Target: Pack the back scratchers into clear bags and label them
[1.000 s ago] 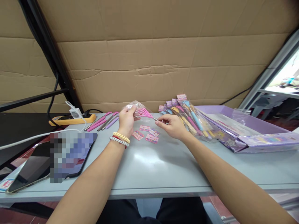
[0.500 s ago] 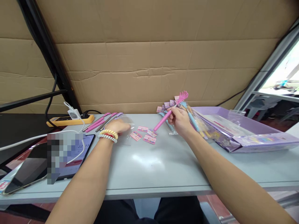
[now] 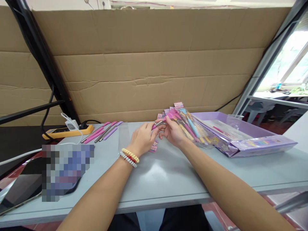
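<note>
Over the middle of the desk, both hands are closed on one pink telescopic back scratcher [image 3: 172,114]. Its handle end is in my left hand [image 3: 144,138], while my right hand [image 3: 175,132] grips it nearer the claw head. A short length of metal rod shows between them. Beneath the hands lie small pink printed cards [image 3: 153,149], mostly covered by my left hand. A clear plastic sleeve [image 3: 123,136] rests flat just left of my left hand. Farther left are several pink and purple handles with metal rods [image 3: 102,132].
Bagged back scratchers [image 3: 192,126] with header cards are piled right of my hands, against a purple open box [image 3: 264,146]. A yellow power strip [image 3: 69,130] with a white charger and cable sits at left, near a partly blurred tablet [image 3: 67,173]. Cardboard [image 3: 149,64] walls the back.
My left hand has left the plastic sleeve and moved right onto the back scratcher's handle. My right hand has shifted slightly left and inward with it. The camera view has tilted up.
</note>
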